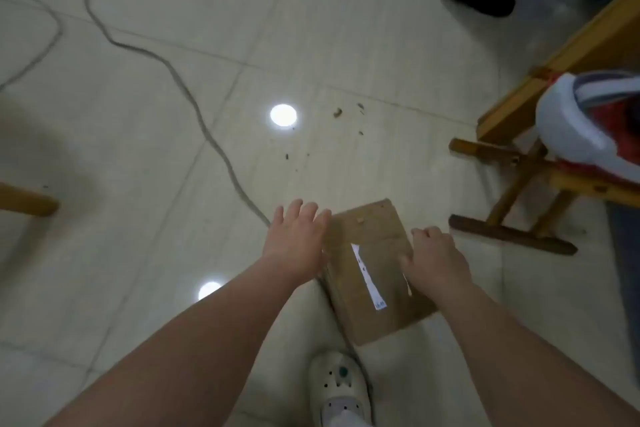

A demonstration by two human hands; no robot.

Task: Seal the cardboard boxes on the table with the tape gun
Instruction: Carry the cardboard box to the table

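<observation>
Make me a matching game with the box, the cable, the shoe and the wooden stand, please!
Things:
1 cardboard box
2 cable
3 shoe
4 wooden stand

Places:
A far right of the picture
B bottom edge of the picture
C between the left hand and right hand
D winding across the floor on the left

Pairs: 1-C, 2-D, 3-B, 4-A

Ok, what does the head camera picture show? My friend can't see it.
Two hands reach down to a cardboard box near a tiled floor: the left hand open at its left edge, the right hand holding its right edge. A white shoe shows below.
</observation>
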